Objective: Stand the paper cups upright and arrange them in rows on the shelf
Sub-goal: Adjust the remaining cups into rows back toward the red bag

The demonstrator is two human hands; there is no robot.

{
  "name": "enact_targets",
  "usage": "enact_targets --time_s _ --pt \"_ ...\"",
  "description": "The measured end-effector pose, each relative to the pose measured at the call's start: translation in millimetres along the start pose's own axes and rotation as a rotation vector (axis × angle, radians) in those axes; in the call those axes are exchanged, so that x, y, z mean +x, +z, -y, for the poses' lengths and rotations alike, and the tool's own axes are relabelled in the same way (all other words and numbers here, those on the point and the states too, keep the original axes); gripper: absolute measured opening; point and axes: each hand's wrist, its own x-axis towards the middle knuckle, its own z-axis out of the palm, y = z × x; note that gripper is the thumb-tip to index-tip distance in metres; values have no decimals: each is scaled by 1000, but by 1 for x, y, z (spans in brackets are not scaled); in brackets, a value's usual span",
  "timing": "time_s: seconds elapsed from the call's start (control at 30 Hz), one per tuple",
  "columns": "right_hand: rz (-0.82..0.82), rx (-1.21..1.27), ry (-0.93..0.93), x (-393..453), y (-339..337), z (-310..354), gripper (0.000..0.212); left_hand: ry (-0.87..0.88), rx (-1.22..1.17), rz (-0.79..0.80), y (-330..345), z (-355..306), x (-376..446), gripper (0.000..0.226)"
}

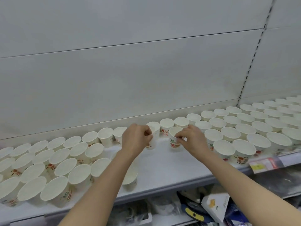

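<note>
- Both of our hands reach to the back of the white shelf (pixel 162 170) — our left hand (pixel 136 139) pinches the near rim of one upright paper cup (pixel 153 136), fingers curled over its lip.
- Our right hand (pixel 192 139) pinches the rim of a second upright cup (pixel 175 139), thumb and fingertips closed on its right edge; red and green print shows on its side.
- We see the two held cups standing apart from each other in a gap between the two masses of cups, the left one close to the back row, the right one just in front of that row.
- Behind them, a back row of cups (pixel 167 124) runs along the grey rear panel (pixel 130 79), all mouths up.
- Left of our arms, cups stand upright in several packed rows (pixel 53 170); one lone cup (pixel 130 178) stands partly hidden behind our left forearm near the shelf's front edge.
- Right of our arms, more rows of upright cups (pixel 244 132) stretch away — rims nearly touching.
- Price tags (pixel 265 163) sit on the shelf's front lip at right; packaged goods (pixel 215 206) lie on the level below.
</note>
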Motion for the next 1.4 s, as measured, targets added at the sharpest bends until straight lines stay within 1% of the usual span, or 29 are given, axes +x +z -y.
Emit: enact_targets --time_s 0.1,0.2,0.3,0.4,0.47,0.53,0.57,0.63,0.73,0.8,0.87,1.03,1.13,1.23,1.3,1.4 --pt "44 -125 -3 -3 -8 -20 19 48 55 73 36 -30 2 10" --pt "110 -213 21 -1 -9 -36 17 50 99 92 62 -50 6 11" --pt "160 -250 27 3 -7 -46 9 27 107 104 75 -63 10 10" --pt "204 -239 17 7 -6 -49 9 20 74 140 82 -67 12 10" --pt "221 -243 7 9 -8 -51 10 30 29 156 81 -67 12 18" --pt "210 -225 2 10 -11 -54 10 88 9 120 75 -59 11 29" --pt "211 -222 -1 10 -14 -56 11 119 14 99 72 -54 11 32" --pt "235 -232 -6 10 -18 -61 12 136 56 116 69 -42 11 36" --pt "265 -240 -8 11 -18 -67 14 119 120 168 70 -31 12 28" --pt "260 -230 -6 12 -17 -69 13 115 144 170 71 -35 13 15" --pt "247 -211 -10 14 -17 -72 13 91 141 168 74 -44 15 10" --pt "261 -221 -44 21 -17 -79 15 50 107 162 84 -68 24 14" --pt "268 -220 -73 23 -16 -80 11 46 108 144 88 -71 25 19" --pt "235 -194 -98 23 -14 -79 6 36 139 142 89 -71 25 12" --pt "220 -211 -118 23 -11 -80 5 25 150 150 91 -74 25 12" --pt "210 -235 -131 22 -6 -82 13 12 135 159 90 -75 21 17"
